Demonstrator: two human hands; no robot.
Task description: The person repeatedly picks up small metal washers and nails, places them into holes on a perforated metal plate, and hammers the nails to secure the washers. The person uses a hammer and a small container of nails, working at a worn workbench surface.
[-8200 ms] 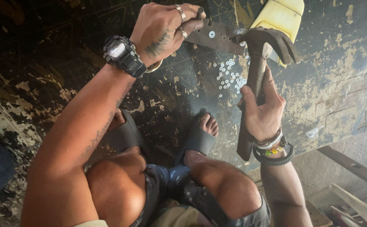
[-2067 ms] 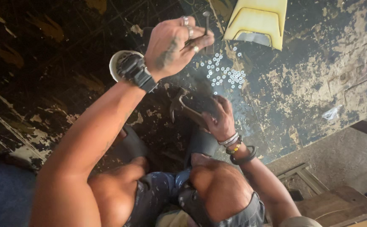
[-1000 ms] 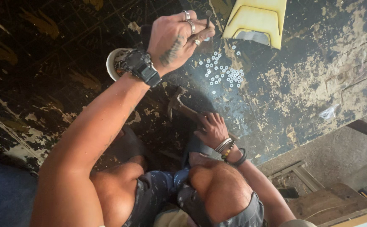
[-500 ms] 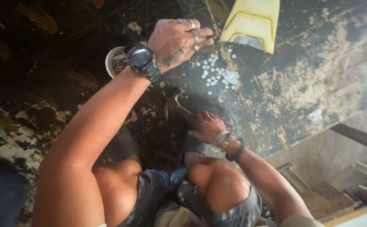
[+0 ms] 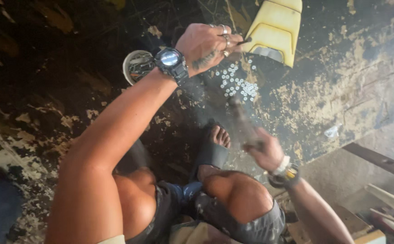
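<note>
Left hand (image 5: 206,45), upper centre, pinches a thin nail (image 5: 244,40); right hand (image 5: 262,151) grips a blurred hammer (image 5: 242,119), below-right, axis pointing toward it.

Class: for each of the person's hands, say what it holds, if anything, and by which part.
The right hand grips a blurred dark hammer by its handle's lower end. The left hand pinches a thin dark nail at one end between its fingertips.

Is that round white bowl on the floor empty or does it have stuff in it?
Not empty: the bowl holds dark, thin pieces, too small to identify.
</note>
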